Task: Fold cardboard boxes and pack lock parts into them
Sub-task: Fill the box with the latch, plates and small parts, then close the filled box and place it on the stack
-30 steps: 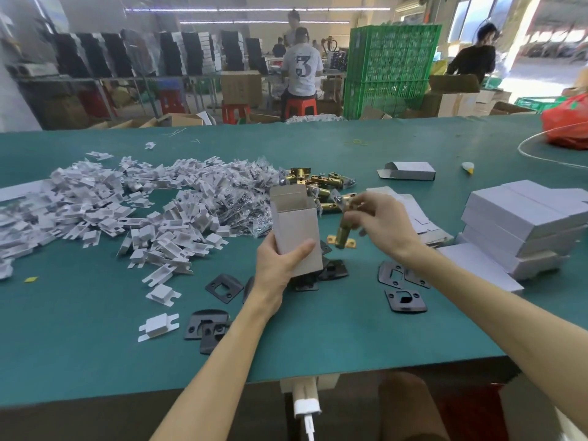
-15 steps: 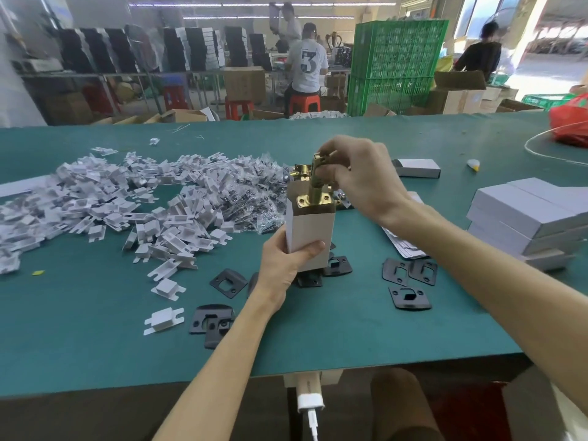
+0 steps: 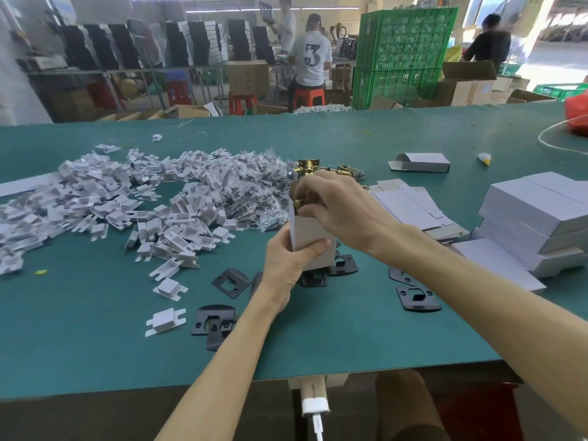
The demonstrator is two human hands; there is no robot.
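So the left hand (image 3: 286,264) is wrapped around the lower half of a small white box (image 3: 313,235), thumb across the front and the other fingers behind it. The box stands upright over the green surface (image 3: 334,342), about midway along and a little in from the near edge. Can't really tell if its bottom is touching down or not.

The right hand (image 3: 345,211) sits right on top of the box's open mouth, fingers curled round a brass lock part (image 3: 300,203). That part is mostly down inside, with just a bit of brass peeking out under the fingertips. Basically both hands are close together and both clamped: left on the box, right on the part.

Other stuff:
- A few more brass pieces (image 3: 345,170) lie loose just behind the box, toward the far edge.
- A big heap of white plastic clips (image 3: 111,205) covers the left half, with clear bags of small hardware (image 3: 264,202) at its right end, just beside the box.
- Black metal plates (image 3: 417,299) are scattered on the near side around both wrists.
- Flat box blanks (image 3: 410,208) are fanned out to the right of the hands.
- A stack of folded boxes (image 3: 537,218) sits at the right edge.
- One closed carton (image 3: 421,162) lies alone further back.
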